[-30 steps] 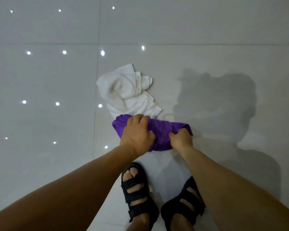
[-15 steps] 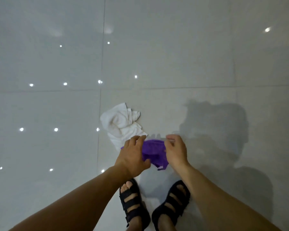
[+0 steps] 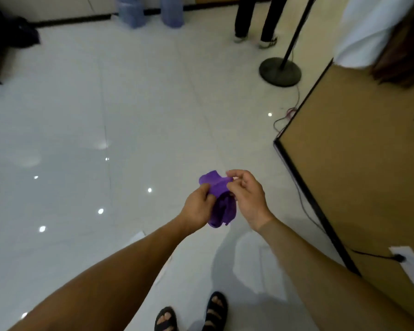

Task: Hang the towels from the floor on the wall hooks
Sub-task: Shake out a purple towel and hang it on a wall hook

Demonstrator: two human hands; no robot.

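Purple towel [image 3: 221, 211] lifted off floor [image 3: 129, 115]; both hands [image 3: 197, 207] [image 3: 247, 199] pinch it; brown panel [image 3: 356, 151] right, stand [image 3: 280, 71] beyond.

1. There is a single view, from a wide-angle camera worn on the person's head, high above the floor [image 3: 81, 115].
2. It faces forward and tilts down, so the feet [image 3: 215, 309] sit at the near bottom edge, almost under the lens.
3. The left hand [image 3: 197, 206] and right hand [image 3: 247, 199], both holding the purple towel [image 3: 221, 206], sit mid-frame and close to the camera.
4. Far off at the top edge are water bottles [image 3: 132, 10] and a stand base [image 3: 280, 71], and a brown panel [image 3: 356, 163] runs down the right.
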